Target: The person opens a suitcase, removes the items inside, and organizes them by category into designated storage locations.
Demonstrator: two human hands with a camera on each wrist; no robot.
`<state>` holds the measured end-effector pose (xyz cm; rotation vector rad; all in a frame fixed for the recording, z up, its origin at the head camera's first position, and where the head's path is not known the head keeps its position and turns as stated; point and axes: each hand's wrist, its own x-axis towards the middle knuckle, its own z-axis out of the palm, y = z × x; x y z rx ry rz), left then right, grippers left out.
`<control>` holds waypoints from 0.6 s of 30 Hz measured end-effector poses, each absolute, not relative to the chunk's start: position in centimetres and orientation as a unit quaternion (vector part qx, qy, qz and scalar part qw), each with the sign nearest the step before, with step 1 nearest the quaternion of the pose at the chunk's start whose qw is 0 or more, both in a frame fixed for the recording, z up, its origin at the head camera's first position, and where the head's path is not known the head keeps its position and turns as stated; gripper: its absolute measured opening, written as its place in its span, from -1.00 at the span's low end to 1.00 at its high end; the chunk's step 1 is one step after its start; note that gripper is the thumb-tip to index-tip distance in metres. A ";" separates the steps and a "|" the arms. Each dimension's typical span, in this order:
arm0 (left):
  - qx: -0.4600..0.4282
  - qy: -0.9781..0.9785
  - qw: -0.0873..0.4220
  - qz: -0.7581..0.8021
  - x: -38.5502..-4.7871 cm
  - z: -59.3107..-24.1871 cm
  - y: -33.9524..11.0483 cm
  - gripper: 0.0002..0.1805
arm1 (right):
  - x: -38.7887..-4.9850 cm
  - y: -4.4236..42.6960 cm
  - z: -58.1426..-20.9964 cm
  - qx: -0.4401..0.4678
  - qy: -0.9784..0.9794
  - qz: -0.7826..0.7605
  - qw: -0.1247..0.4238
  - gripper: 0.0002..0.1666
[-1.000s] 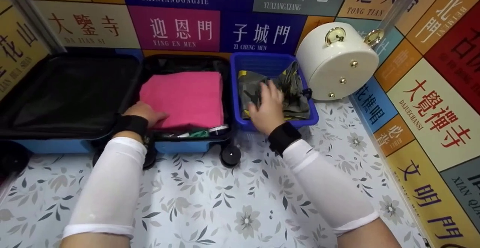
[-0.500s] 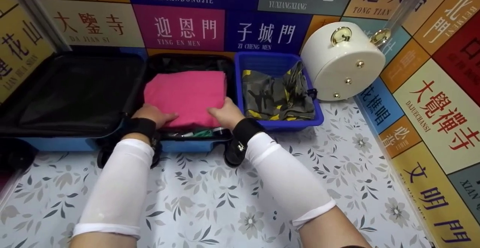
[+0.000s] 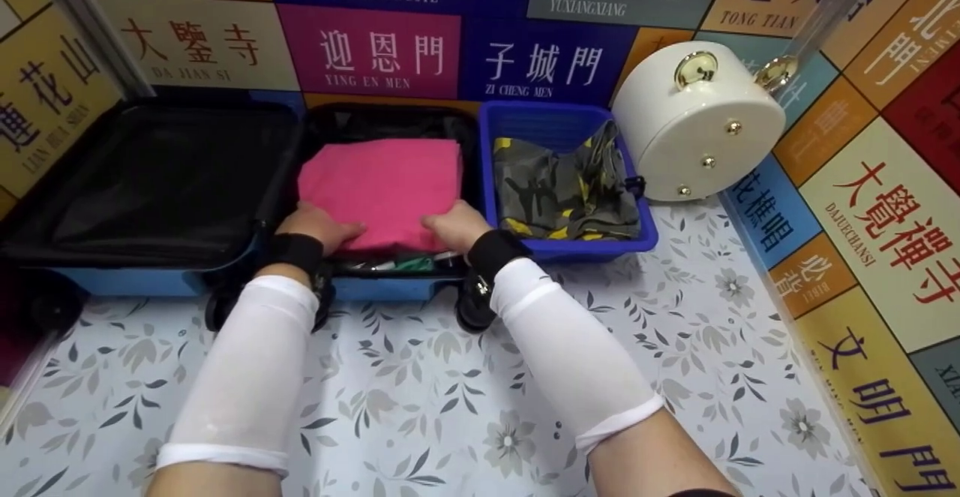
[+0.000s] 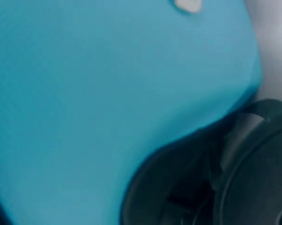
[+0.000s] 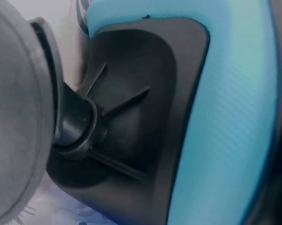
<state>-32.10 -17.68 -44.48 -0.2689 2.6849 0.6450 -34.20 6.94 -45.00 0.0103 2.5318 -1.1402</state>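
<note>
A folded pink cloth [image 3: 382, 189] lies in the open half of a blue suitcase [image 3: 386, 288]. My left hand [image 3: 315, 228] grips its left front corner, thumb on top. At the right front corner my right hand [image 3: 459, 225] holds it the same way. Most of the other fingers are hidden down the sides of the cloth. Small items, one green [image 3: 414, 263], show along the suitcase's front edge. The left wrist view has only the blue shell [image 4: 94, 93] and a wheel; the right wrist view shows a black caster wheel [image 5: 14, 112] close up.
To the left lies the suitcase's other half, with a black lining [image 3: 172, 182]. A blue basket [image 3: 574, 251] with camouflage clothing [image 3: 536, 189] stands on the right, beside a white round case [image 3: 697, 121]. Printed panels [image 3: 375, 54] wall the back. The surface [image 3: 420, 407] is floral.
My right hand has left the camouflage clothing in the basket and moved left to the pink cloth's right side. My left hand stays at the left side. The view has shifted slightly.
</note>
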 end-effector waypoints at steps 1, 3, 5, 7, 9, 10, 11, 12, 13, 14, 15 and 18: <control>-0.095 0.952 0.178 0.231 -32.1 -44.5 -17.7 0.33 | -34.2 6.9 -45.1 0.006 0.896 -0.407 0.178 -0.06; -0.096 0.952 0.166 0.237 -32.2 -44.6 -17.6 0.31 | -34.2 6.9 -45.3 0.013 0.895 -0.412 0.168 -0.05; -0.096 0.953 0.153 0.242 -32.2 -44.6 -17.6 0.27 | -34.2 6.8 -45.4 0.016 0.894 -0.420 0.152 -0.11; -0.093 0.954 0.139 0.249 -32.2 -44.6 -17.7 0.21 | -34.2 6.7 -45.5 0.020 0.890 -0.436 0.134 -0.21; -0.086 0.954 0.129 0.257 -32.3 -44.6 -17.6 0.13 | -34.1 6.6 -45.7 0.022 0.883 -0.455 0.116 -0.30; -0.084 0.954 0.125 0.260 -32.3 -44.6 -17.6 0.11 | -34.1 6.5 -45.7 0.023 0.878 -0.465 0.109 -0.33; -0.082 0.953 0.124 0.264 -32.3 -44.5 -17.5 0.09 | -34.0 6.4 -45.8 0.023 0.876 -0.471 0.104 -0.34; -0.082 0.952 0.124 0.267 -32.4 -44.5 -17.5 0.09 | -34.0 6.4 -45.8 0.023 0.875 -0.472 0.100 -0.34; -0.083 0.952 0.127 0.267 -32.4 -44.4 -17.4 0.11 | -34.0 6.3 -45.8 0.022 0.875 -0.473 0.098 -0.33; -0.083 0.951 0.130 0.267 -32.5 -44.3 -17.4 0.12 | -34.0 6.3 -45.9 0.021 0.877 -0.470 0.096 -0.32; -0.086 0.950 0.135 0.268 -32.5 -44.3 -17.4 0.15 | -34.0 6.2 -45.9 0.019 0.879 -0.467 0.095 -0.31; -0.094 0.943 0.149 0.283 -32.5 -44.1 -17.2 0.23 | -34.0 6.1 -45.9 0.017 0.887 -0.451 0.099 -0.26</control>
